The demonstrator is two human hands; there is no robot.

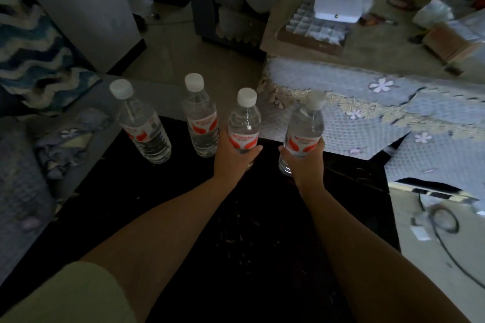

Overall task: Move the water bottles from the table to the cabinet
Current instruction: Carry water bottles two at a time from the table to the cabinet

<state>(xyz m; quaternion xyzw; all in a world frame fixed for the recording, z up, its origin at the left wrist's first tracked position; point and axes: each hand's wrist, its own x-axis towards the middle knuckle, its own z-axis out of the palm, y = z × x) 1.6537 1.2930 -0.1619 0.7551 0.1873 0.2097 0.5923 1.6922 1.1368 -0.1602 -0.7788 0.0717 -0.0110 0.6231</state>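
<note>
Several clear water bottles with white caps and red labels stand in a row on a dark table [183,204]. My left hand [232,157] grips the third bottle [244,123] round its lower half. My right hand [305,162] grips the rightmost bottle [304,126] the same way, at the table's far right edge. To the left, two more bottles [141,126] [200,120] stand free and upright. No cabinet can be made out in this view.
A higher surface with a pale blue flowered cloth [367,113] lies right of the bottles, cluttered with a white box [338,9] and a compartment tray [315,31]. A power strip [433,193] and cables lie lower right. A blue patterned blanket [34,55] sits at left.
</note>
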